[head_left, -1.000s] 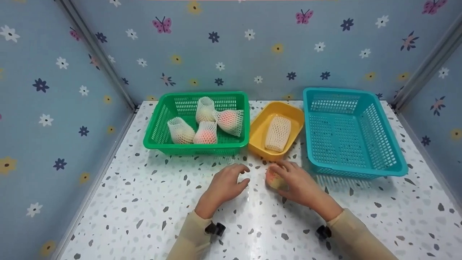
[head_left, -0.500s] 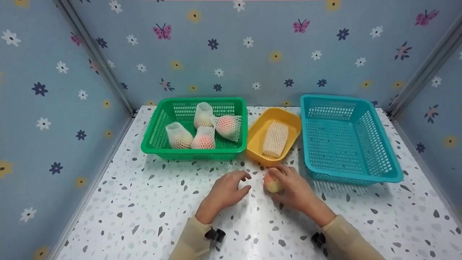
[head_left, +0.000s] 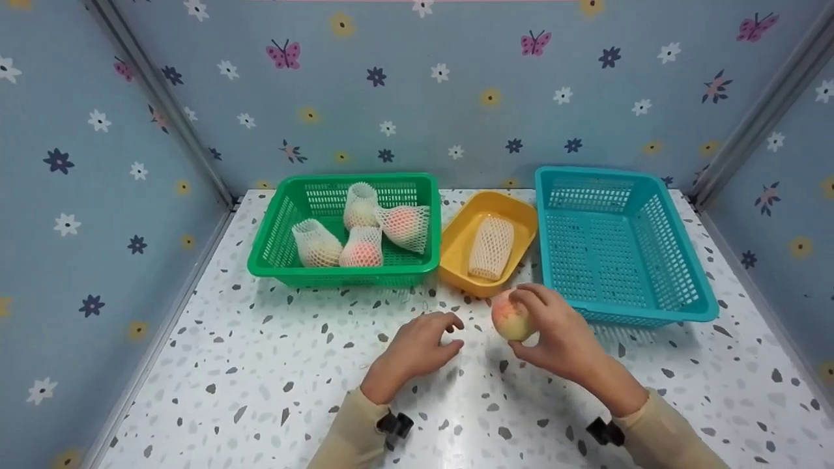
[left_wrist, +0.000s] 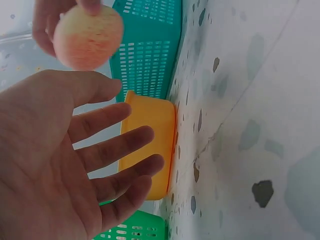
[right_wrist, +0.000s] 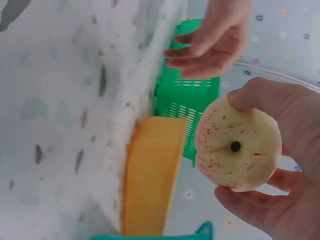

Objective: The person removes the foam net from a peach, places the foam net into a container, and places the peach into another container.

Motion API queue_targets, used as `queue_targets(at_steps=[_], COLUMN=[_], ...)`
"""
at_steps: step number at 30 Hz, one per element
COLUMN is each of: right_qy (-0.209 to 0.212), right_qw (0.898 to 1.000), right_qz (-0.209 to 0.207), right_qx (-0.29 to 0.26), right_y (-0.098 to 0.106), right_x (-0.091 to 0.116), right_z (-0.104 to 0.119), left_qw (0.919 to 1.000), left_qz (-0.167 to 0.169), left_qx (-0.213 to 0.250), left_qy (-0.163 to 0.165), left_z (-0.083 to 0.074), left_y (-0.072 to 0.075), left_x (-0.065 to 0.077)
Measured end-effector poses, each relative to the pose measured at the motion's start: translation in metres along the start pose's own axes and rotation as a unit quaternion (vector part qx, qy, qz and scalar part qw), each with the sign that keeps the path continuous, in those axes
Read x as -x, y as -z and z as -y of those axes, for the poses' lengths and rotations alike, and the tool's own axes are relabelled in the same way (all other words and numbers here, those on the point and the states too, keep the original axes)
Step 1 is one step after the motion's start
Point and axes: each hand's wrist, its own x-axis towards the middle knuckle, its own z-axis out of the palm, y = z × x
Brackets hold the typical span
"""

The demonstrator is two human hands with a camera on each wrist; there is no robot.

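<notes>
My right hand (head_left: 563, 335) grips a pink and pale yellow peach (head_left: 511, 316) between thumb and fingers, raised over the table in front of the yellow tray. A small dark hole shows on the side of the peach (right_wrist: 235, 137) in the right wrist view. My left hand (head_left: 420, 348) is to the left of it, fingers spread and relaxed, holding nothing; its palm faces the peach. In the left wrist view the peach (left_wrist: 89, 37) appears beyond my left thumb.
A green basket (head_left: 345, 270) at the back left holds several fruits in white foam nets. A yellow tray (head_left: 456, 254) with a foam net (head_left: 492, 247) stands in the middle. At right is a blue-green basket (head_left: 589, 254). Patterned walls enclose the speckled table (head_left: 260, 365).
The right hand has lifted the peach off the table and moved it slightly right. My left hand has shifted a little right, still relaxed. The head view has tilted slightly.
</notes>
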Motion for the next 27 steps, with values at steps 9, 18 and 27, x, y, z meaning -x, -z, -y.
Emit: queue_targets(at_steps=[9,18,27], right_qy=[-0.037,-0.125,-0.167], right_qw=[0.998,0.99,0.981], right_qz=[0.022,0.043,0.081], right_qx=[-0.038,-0.049,-0.059], right_y=[0.045,0.071,0.07], right_x=[-0.007,-0.017,-0.023], right_z=[-0.017,-0.059,-0.098], left_qw=[0.9999,0.9985,0.9961], left_qz=[0.012,0.053,0.083], left_qx=[0.0,0.011,0.031], left_qy=[-0.001,0.006,-0.004], left_z=[0.0,0.002,0.002], left_y=[0.002,0.006,0.007], left_x=[0.002,0.006,0.01])
